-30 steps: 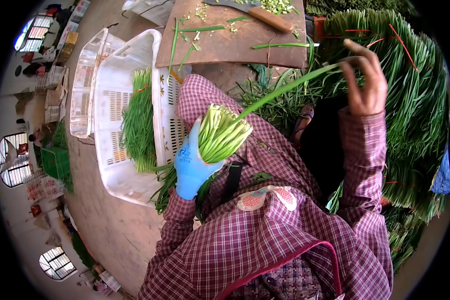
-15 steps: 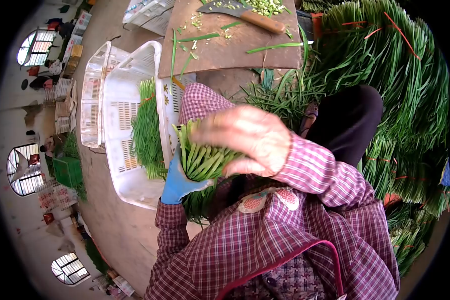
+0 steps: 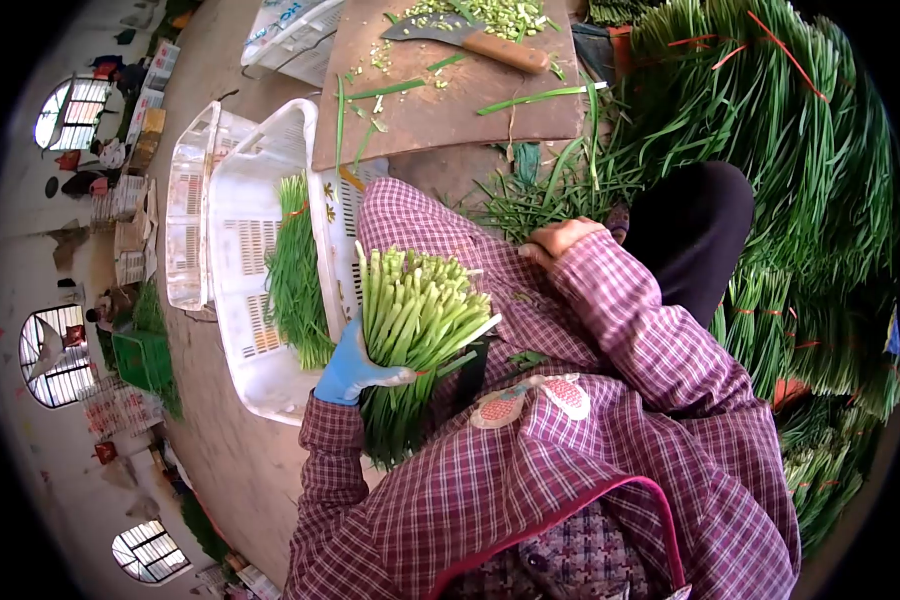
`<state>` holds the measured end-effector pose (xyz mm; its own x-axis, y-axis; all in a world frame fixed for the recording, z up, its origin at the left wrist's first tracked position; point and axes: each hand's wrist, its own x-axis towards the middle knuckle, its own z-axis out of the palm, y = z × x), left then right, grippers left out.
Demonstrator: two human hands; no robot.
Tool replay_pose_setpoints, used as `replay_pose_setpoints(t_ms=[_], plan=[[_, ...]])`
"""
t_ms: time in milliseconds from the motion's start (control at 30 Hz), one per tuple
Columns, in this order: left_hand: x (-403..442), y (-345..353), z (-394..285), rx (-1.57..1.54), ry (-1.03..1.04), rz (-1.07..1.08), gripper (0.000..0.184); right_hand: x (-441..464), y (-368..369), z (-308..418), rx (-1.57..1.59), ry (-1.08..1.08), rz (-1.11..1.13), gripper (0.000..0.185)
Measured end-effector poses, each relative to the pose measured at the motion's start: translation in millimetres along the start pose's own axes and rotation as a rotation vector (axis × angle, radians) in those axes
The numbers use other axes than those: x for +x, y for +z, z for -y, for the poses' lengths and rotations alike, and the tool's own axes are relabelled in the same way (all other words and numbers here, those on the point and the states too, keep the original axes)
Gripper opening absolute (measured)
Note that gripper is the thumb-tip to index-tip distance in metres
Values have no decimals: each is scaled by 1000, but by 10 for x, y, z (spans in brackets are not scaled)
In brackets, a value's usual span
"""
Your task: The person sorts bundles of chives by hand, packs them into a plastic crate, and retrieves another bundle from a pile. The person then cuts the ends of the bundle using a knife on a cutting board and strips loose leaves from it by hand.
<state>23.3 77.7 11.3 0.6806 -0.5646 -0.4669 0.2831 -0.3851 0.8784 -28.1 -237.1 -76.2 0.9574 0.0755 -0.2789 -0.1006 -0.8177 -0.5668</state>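
My left hand [image 3: 358, 365], in a blue glove, is wrapped around a bunch of chives [image 3: 410, 310]. The pale cut ends face up, a few sticking out past the others, and dark green leaves hang below the glove. My bare right hand [image 3: 562, 240] is apart from the bunch, over my leg near the loose green trimmings [image 3: 545, 195]. Its fingers look curled; their tips are hidden, and I cannot make out anything in them. A tied bunch of chives [image 3: 295, 270] lies in the white plastic crate [image 3: 255, 385] to the left.
A wooden board [image 3: 370, 130] ahead carries a wood-handled knife [image 3: 500, 48] and chopped green bits [image 3: 510, 15]. Piled chives [image 3: 770, 150] with red ties fill the right side. More white crates [image 3: 195, 200] stand at left; a green crate [image 3: 142, 358] is farther off.
My right hand has left the tops of the chives and moved right and away, over my leg. My left hand still holds the bunch, whose cut ends are now uncovered.
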Motion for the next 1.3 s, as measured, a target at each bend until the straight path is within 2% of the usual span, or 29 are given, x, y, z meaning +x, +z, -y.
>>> replay_pose_setpoints(t_ms=[67,133,200,267,400,533,667,800,867,900,933,1033,1100,1133,1200,1233,1267,1300], plan=[[11,6,-15,-65,-53,23,100,-164,-138,146,353,-184,-450,31],[98,19,37,-83,-65,23,96,-324,-455,449,290,-343,-601,29],[112,77,52,-66,-20,-37,92,-365,-444,634,335,-490,-648,32],[106,176,-72,-72,-27,-58,87,-402,-358,802,313,-515,-600,37],[70,219,-42,-71,-6,-80,85,-312,-142,891,120,-408,-615,54],[91,174,38,-45,23,-90,85,-312,-110,914,117,-367,-615,55],[120,169,105,-29,48,-89,84,-223,-97,958,120,-315,-617,47],[128,172,121,-45,20,-70,85,-46,-43,869,13,-321,-732,32],[120,132,97,-27,-35,-45,88,103,-40,718,11,-239,-732,27],[103,95,129,-28,-34,-47,88,124,-179,581,-67,-210,-835,22],[85,41,192,-58,-18,-65,90,151,-256,421,-63,-99,-771,18],[38,-64,258,-133,-55,-101,95,63,-411,223,-121,-51,-699,17],[52,-82,242,-151,-105,-95,99,-140,-566,421,186,-341,-796,19],[63,-72,205,-159,-129,-93,101,-202,-572,560,203,-470,-851,20],[68,12,103,-117,-94,-132,102,-179,-258,622,331,-719,-692,20],[66,-43,179,-153,-114,-113,102,-78,-40,493,259,-558,-536,21],[65,-98,255,-189,-134,-95,101,1,92,337,-33,-320,-523,24],[67,-99,272,-200,-116,-106,100,44,12,154,-33,-134,-308,26]])
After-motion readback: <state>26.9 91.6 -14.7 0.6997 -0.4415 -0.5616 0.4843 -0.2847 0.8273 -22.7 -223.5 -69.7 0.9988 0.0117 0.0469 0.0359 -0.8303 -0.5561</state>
